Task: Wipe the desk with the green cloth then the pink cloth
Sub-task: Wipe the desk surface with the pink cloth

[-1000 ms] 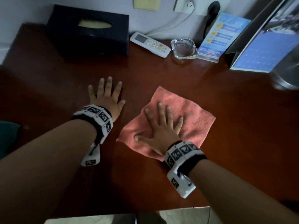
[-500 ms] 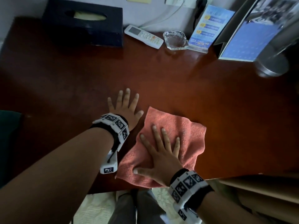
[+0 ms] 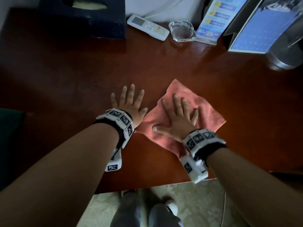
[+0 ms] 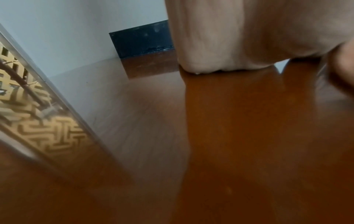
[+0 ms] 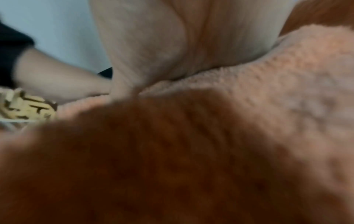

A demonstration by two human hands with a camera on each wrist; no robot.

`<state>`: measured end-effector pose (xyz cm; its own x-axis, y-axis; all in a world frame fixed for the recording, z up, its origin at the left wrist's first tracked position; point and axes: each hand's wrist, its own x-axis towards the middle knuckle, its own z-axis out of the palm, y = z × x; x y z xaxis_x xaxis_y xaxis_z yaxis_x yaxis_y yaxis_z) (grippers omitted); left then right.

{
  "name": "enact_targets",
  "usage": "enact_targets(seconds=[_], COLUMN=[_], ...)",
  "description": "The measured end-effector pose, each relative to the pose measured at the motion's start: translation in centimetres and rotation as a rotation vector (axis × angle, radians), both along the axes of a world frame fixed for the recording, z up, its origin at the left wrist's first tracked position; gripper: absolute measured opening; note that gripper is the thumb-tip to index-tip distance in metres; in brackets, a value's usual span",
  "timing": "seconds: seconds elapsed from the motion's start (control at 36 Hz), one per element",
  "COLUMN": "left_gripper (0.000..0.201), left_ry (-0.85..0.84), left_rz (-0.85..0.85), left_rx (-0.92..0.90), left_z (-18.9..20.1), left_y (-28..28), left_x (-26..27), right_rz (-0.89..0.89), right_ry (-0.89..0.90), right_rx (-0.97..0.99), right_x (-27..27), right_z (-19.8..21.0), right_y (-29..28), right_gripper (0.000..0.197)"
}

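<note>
The pink cloth (image 3: 208, 112) lies spread flat on the dark red-brown desk (image 3: 82, 76), a little right of centre. My right hand (image 3: 178, 118) presses down on it with straight, spread fingers. Beside it, my left hand (image 3: 129, 105) rests flat on the bare wood, its thumb nearly touching the cloth's left edge. In the right wrist view the palm (image 5: 153, 45) sits on the pink cloth (image 5: 287, 91). In the left wrist view the palm (image 4: 249, 37) lies on the desk (image 4: 249, 136). A dark green shape (image 3: 8, 136) at the left edge may be the green cloth.
Along the back stand a dark tissue box (image 3: 78, 18), a white remote (image 3: 147, 27), a glass ashtray (image 3: 182, 31), a blue leaflet stand (image 3: 216, 17), a blue calendar (image 3: 262, 33) and a metal base (image 3: 285, 58). The desk's front edge (image 3: 155, 185) runs just behind my wrists.
My right hand has pushed the pink cloth away from the front edge and to the right, after first pulling it toward me. My left hand stays flat beside it.
</note>
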<state>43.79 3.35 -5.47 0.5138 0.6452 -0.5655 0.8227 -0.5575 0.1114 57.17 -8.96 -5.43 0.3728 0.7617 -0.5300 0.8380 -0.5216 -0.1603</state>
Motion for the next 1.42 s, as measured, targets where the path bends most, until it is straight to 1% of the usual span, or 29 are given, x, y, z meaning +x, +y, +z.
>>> enact_targets(seconds=[0.08,0.19,0.28,0.39,0.5,0.58,0.64,0.75,0.86,0.94,1.03,1.08,1.17,1.22,1.31,1.36,1.42], left_gripper=[0.062,0.062,0.062,0.062,0.061,0.061,0.061,0.061,0.060,0.060,0.059,0.059,0.058,0.057,0.058,0.059,0.060], left_ry=[0.022,0.009,0.003,-0.009,-0.001,-0.002,0.004,0.010,0.045,0.058,0.072,0.090,0.096,0.108,0.139,0.158,0.155], left_rz=[0.005,-0.002,-0.001,0.006,0.009,0.013,0.011,0.016,0.009,0.012,0.008,0.005,0.014,0.027,0.044,0.045,0.030], left_rx=[-0.032,-0.019,-0.006,0.007,0.005,0.008,0.008,0.004,-0.010,-0.014,0.001,0.011,0.029,0.039,0.054,0.074,0.132], left_z=[0.2,0.1,-0.1,0.0,0.2,0.1,0.1,0.1,0.4,0.6,0.6,0.7,0.7,0.7,0.8,1.0,1.3], left_y=[0.1,0.1,0.0,-0.2,-0.2,-0.2,-0.1,-0.1,-0.1,-0.2,-0.3,-0.4,-0.6,-0.7,-0.6,-0.5,-0.3], left_x=[0.1,0.1,0.1,0.2,0.2,0.1,0.1,0.1,0.2,0.2,0.3,0.5,0.8,0.9,1.2,1.4,1.6], right_rz=[-0.051,-0.086,0.012,0.138,0.237,0.305,0.325,0.313,0.139,0.043,-0.011,-0.019,-0.036,-0.057,-0.007,0.031,0.054], right_ry=[-0.008,0.014,0.011,0.031,0.061,0.030,0.018,0.026,0.024,-0.010,0.007,-0.002,-0.048,-0.052,-0.064,-0.041,-0.026], right_rx=[0.009,0.045,0.060,0.034,0.022,0.017,0.032,0.047,-0.003,-0.063,-0.051,-0.048,-0.032,0.021,0.092,0.115,0.134], right_x=[0.8,-0.9,-3.2,-5.1,-5.3,-4.8,-4.4,-3.3,-0.3,2.5,3.6,3.5,2.4,1.0,-0.9,-1.6,-1.6], right_z=[0.2,0.4,0.5,0.9,1.4,1.1,0.7,0.5,0.3,0.7,1.0,0.9,0.1,-0.7,-1.2,-1.1,-1.0], right_y=[1.0,0.0,-2.5,-6.3,-9.3,-11.3,-12.2,-13.4,-14.7,-15.1,-14.9,-14.7,-14.1,-13.4,-11.8,-11.0,-10.7], right_gripper=[0.111,0.118,0.122,0.122,0.123,0.127,0.121,0.104,0.096,0.095,0.094,0.093,0.101,0.101,0.096,0.094,0.092])
